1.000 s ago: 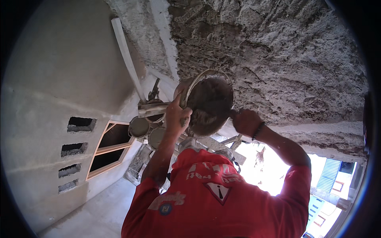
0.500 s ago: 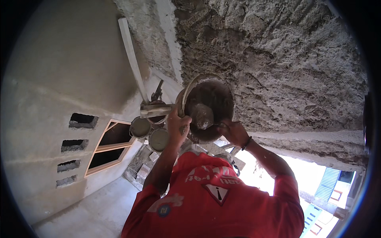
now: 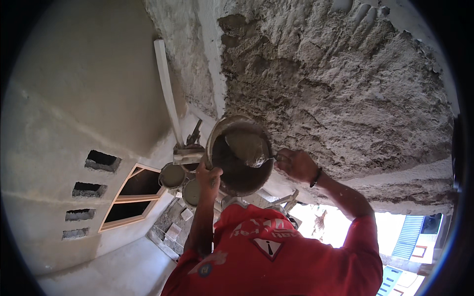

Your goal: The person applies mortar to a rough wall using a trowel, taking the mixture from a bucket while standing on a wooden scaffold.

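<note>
My left hand (image 3: 208, 178) grips the left rim of a round, mortar-smeared bucket (image 3: 239, 186), tilted so that its inside shows. To its right, my closed right hand (image 3: 297, 165) holds a trowel (image 3: 255, 159) by the handle. The trowel's blade lies over the bucket's mouth, coated with wet grey mortar; its outline is hard to make out. Just beyond the bucket rises a rough wall (image 3: 340, 93), partly covered with damp, uneven mortar.
Two more buckets (image 3: 173, 176) with greyish contents stand below at left, near a wooden piece (image 3: 188, 157). A long pale batten (image 3: 168, 91) leans in the corner. The smooth left wall has a wood-framed window (image 3: 132, 197) and several openings (image 3: 102, 161). Daylight enters at lower right.
The bucket has shifted left and nearer to me, with my left hand on it. My right hand has moved slightly right, and more of the mortar-coated trowel blade shows.
</note>
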